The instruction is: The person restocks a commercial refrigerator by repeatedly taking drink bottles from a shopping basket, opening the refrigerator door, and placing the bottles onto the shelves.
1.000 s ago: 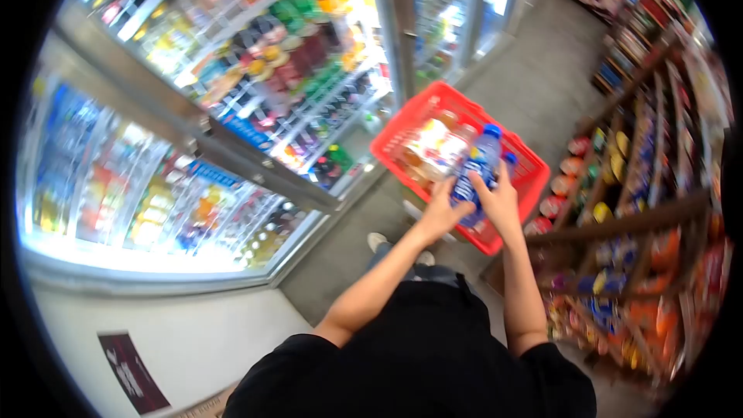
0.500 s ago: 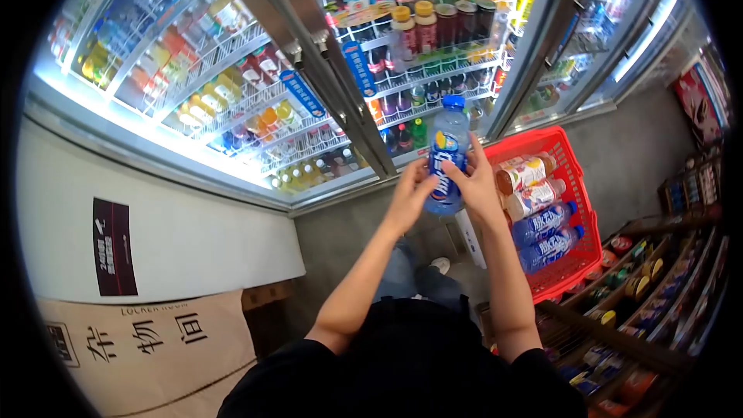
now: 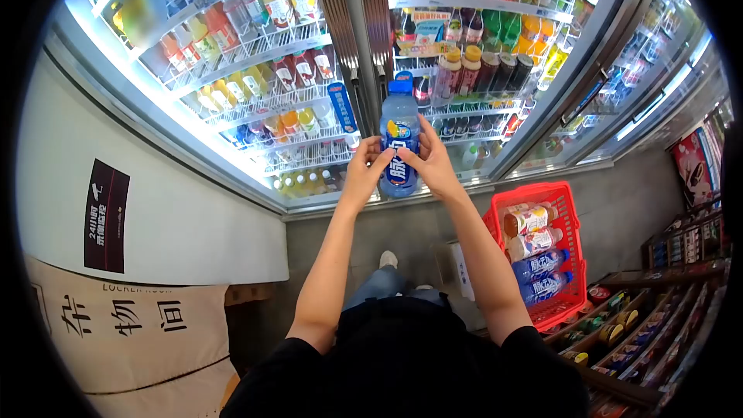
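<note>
A blue-capped bottle (image 3: 400,128) with a blue label is held upright between my two hands, in front of the glass-door fridge. My left hand (image 3: 367,173) grips its left side, and my right hand (image 3: 436,164) grips its right side, both thumbs on the label. To the lower right sits a red basket (image 3: 574,254). Inside it lie two bottles with pale labels, one of them an amber bottle (image 3: 529,220), and two blue bottles (image 3: 539,265) like the one I hold.
Fridge shelves (image 3: 480,6) full of drinks run across the top. A white panel (image 3: 170,209) with a dark sign and a cream curtain (image 3: 155,348) are at the left. Snack racks (image 3: 619,340) stand at the lower right, and a box (image 3: 457,267) is by my feet.
The bottle in my hands has come out from over the basket and moved left, in front of the fridge. The view has turned, so the basket now appears lower right.
</note>
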`<action>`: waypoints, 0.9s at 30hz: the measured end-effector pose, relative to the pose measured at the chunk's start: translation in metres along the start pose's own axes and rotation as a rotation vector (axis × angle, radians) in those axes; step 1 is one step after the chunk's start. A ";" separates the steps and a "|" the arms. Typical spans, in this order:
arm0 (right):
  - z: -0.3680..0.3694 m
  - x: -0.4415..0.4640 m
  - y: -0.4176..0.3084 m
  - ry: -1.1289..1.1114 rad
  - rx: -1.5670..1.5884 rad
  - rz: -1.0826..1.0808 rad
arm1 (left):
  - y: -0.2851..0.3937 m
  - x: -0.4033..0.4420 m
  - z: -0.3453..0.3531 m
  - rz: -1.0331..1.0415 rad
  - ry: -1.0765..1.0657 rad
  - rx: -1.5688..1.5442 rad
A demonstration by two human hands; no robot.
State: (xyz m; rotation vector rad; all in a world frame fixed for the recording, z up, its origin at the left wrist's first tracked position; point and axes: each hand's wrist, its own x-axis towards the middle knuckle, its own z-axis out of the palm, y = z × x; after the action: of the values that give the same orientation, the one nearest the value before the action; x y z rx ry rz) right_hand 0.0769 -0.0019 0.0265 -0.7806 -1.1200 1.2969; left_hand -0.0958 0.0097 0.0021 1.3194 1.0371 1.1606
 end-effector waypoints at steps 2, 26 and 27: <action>0.005 0.013 -0.001 -0.002 -0.007 0.008 | 0.006 0.014 -0.009 0.024 0.034 -0.020; 0.040 0.056 0.004 0.219 -0.128 -0.008 | 0.017 0.161 -0.042 -0.117 0.011 -0.202; 0.044 0.055 0.004 0.244 -0.091 -0.010 | 0.016 0.164 -0.044 -0.088 -0.018 -0.228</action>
State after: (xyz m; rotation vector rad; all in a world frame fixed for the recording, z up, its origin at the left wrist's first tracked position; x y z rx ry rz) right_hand 0.0295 0.0457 0.0475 -0.9718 -0.9903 1.1141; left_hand -0.1146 0.1768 0.0305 1.0934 0.9112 1.1613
